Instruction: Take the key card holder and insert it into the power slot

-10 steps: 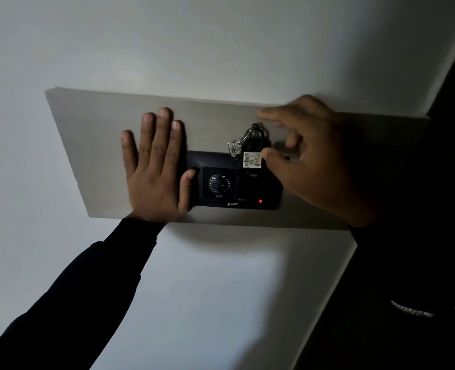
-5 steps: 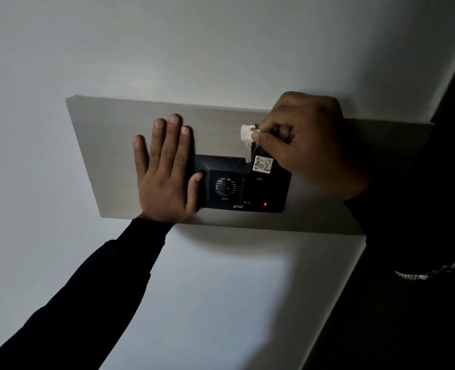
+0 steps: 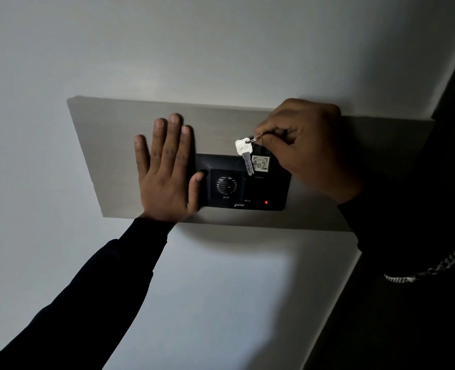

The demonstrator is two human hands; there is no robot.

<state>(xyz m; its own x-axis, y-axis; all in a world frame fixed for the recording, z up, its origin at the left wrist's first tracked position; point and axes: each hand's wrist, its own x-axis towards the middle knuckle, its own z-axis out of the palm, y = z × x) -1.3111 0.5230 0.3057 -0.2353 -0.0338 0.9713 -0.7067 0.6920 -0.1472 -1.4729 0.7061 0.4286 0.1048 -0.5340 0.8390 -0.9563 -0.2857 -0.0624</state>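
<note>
Above black plastic power slot, right hand pinching flat key card holder.

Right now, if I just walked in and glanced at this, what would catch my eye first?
Probably the silver key dangling from a ring pinched in the right hand, with a tag marked 402 just beside it, over the top of the black wall panel. Next, the left hand pressed flat on the pale board left of the panel, and the small red light glowing near the panel's lower right.
</note>
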